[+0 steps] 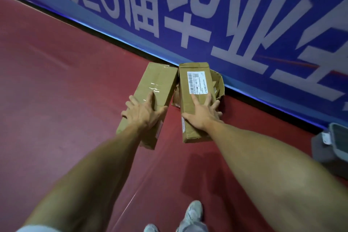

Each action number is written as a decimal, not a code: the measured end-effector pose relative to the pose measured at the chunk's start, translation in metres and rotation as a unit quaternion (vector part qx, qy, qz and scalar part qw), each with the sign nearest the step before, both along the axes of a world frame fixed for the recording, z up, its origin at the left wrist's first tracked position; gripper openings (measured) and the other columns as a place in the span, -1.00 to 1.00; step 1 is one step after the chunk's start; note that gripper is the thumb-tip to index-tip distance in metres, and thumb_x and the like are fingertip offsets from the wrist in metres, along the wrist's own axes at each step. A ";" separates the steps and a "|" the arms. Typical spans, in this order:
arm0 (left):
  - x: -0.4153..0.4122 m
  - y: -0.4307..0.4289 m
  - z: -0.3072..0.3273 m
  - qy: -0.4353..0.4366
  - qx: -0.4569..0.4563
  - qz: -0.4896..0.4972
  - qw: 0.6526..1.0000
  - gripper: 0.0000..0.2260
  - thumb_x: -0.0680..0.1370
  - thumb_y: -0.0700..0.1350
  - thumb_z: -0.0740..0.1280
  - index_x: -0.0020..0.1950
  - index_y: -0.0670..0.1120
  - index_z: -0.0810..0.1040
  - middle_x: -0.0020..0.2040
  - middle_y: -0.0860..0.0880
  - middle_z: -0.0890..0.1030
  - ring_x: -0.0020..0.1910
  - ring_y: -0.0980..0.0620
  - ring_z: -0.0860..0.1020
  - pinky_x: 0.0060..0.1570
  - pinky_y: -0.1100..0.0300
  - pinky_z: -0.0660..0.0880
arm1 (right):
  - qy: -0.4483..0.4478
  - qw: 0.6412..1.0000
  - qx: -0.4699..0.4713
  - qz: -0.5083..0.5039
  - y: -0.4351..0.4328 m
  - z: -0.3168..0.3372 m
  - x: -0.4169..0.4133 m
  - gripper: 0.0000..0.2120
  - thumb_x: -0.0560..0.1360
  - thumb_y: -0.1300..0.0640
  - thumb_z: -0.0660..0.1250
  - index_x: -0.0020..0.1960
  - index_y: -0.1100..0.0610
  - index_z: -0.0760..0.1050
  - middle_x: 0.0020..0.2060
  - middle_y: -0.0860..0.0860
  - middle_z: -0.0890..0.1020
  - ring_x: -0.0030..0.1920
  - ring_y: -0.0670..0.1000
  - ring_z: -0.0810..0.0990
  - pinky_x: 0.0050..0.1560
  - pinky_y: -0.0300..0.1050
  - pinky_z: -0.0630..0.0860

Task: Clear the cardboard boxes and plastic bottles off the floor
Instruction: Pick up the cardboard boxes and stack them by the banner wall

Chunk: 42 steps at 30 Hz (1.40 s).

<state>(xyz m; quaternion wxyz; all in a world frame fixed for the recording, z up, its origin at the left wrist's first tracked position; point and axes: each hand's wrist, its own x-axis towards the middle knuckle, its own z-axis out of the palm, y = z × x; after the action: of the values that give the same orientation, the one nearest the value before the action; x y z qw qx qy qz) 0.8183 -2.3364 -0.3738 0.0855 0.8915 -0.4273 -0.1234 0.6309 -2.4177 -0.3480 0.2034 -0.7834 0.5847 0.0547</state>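
Note:
Two long brown cardboard boxes lie side by side on the red floor, their far ends against the base of a blue banner wall. My left hand (144,112) rests on the near half of the taped left box (156,81), fingers spread, thumb at its right edge. My right hand (202,114) lies spread on the right box (188,130), just below its white shipping label (196,82), with fingers reaching its right edge. A torn, opened box (218,84) sits behind the right one, partly hidden. No plastic bottle is in view.
The blue banner wall (244,24) with large white characters runs diagonally across the top. A grey lidded bin (331,143) stands on the floor at the right edge. My shoes (192,214) are at the bottom. Open red floor (56,81) spreads to the left.

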 end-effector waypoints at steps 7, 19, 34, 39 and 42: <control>0.025 -0.110 0.010 -0.003 -0.005 -0.046 0.999 -0.24 0.39 0.57 0.09 0.51 0.27 0.09 0.27 -0.26 0.29 0.19 -0.27 0.36 0.12 -0.27 0.37 | -0.005 0.998 0.007 -0.054 -0.087 0.000 0.017 -0.16 0.49 -0.32 0.31 0.59 -0.27 -0.12 0.58 0.13 -0.31 0.55 0.39 -0.20 0.40 0.41 0.14; 0.071 -0.301 0.003 0.018 0.009 -0.088 0.996 -0.22 0.41 0.57 0.09 0.55 0.27 0.05 0.25 -0.24 0.28 0.20 -0.25 0.37 0.13 -0.24 0.38 | 0.004 0.996 0.023 -0.091 -0.278 -0.014 0.062 -0.13 0.46 -0.32 0.34 0.59 -0.25 -0.09 0.59 0.13 -0.27 0.55 0.40 -0.19 0.44 0.44 0.11; 0.133 -0.523 -0.066 -0.014 0.024 -0.127 0.992 -0.22 0.39 0.59 0.06 0.52 0.28 0.03 0.36 -0.31 0.25 0.22 -0.28 0.36 0.15 -0.30 0.39 | 0.020 0.985 0.034 -0.168 -0.462 -0.063 0.140 -0.14 0.49 -0.33 0.31 0.60 -0.23 -0.12 0.58 0.13 -0.29 0.54 0.38 -0.16 0.41 0.39 0.19; 0.144 -0.558 -0.097 -0.007 0.059 -0.158 0.986 -0.22 0.40 0.58 0.06 0.52 0.27 0.01 0.33 -0.32 0.27 0.18 -0.27 0.38 0.14 -0.27 0.41 | 0.029 0.979 0.071 -0.188 -0.491 -0.094 0.149 -0.15 0.50 -0.33 0.30 0.60 -0.25 -0.13 0.58 0.14 -0.30 0.55 0.39 -0.18 0.44 0.37 0.16; 0.138 -0.581 -0.110 0.009 0.075 -0.164 0.984 -0.24 0.42 0.57 0.04 0.52 0.25 0.02 0.33 -0.32 0.28 0.17 -0.27 0.38 0.12 -0.26 0.42 | 0.035 0.976 0.085 -0.197 -0.513 -0.110 0.144 -0.15 0.51 -0.33 0.29 0.60 -0.25 -0.14 0.58 0.14 -0.32 0.55 0.39 -0.19 0.46 0.39 0.14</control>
<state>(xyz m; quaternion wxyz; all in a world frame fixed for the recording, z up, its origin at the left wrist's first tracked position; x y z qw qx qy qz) 0.9560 -2.9173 -0.4842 0.0010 0.8119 -0.5567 -0.1756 0.7745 -2.9302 -0.4577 0.2558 -0.6302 0.7274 0.0907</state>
